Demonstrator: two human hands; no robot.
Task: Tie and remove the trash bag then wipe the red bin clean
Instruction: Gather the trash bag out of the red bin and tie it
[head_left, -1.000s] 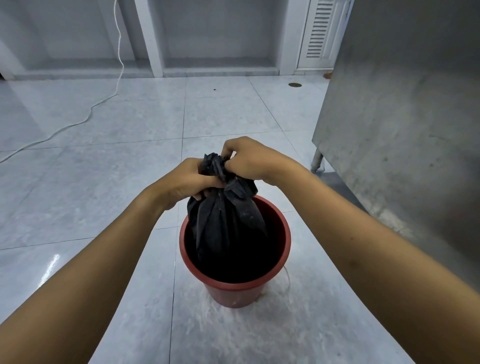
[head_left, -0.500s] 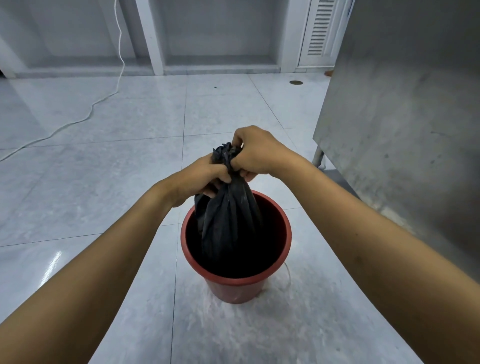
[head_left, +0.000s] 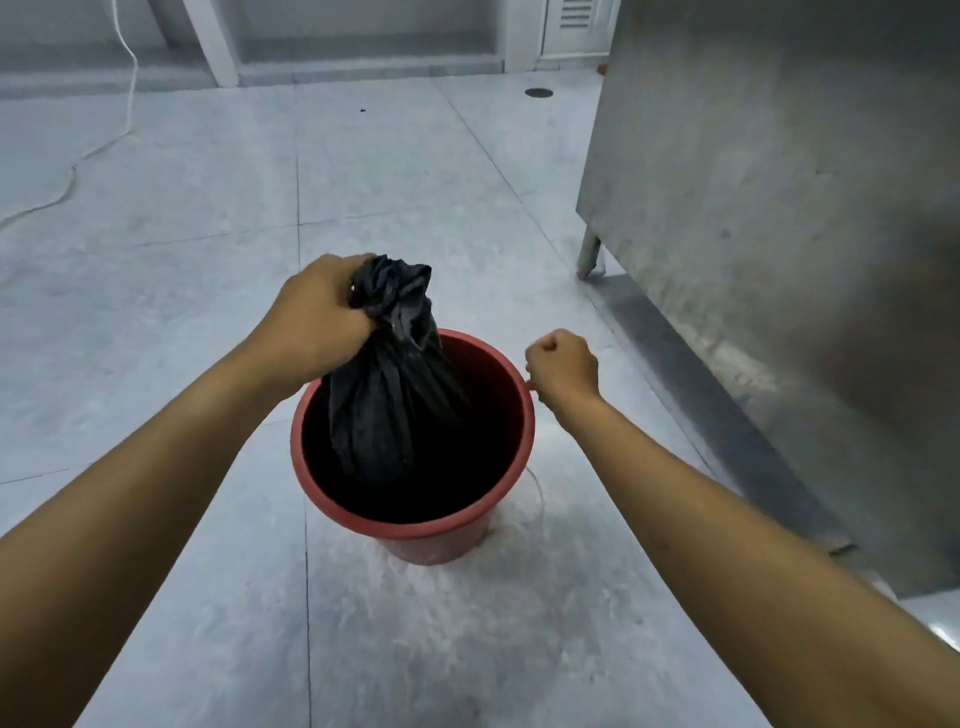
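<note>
Pale tiled floor (head_left: 208, 234), steel cabinet (head_left: 779, 208) right, white cable (head_left: 124, 78) left

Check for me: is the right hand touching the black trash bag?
Apart. The head view shows the right hand closed in a fist at the red bin's right rim, with open bin interior between it and the black trash bag.

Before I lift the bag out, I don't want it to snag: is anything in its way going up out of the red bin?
Nothing visible blocks it. The left hand grips the knotted neck of the black trash bag, already above the red bin rim. The right hand is off the bag, fisted beside the rim.
</note>
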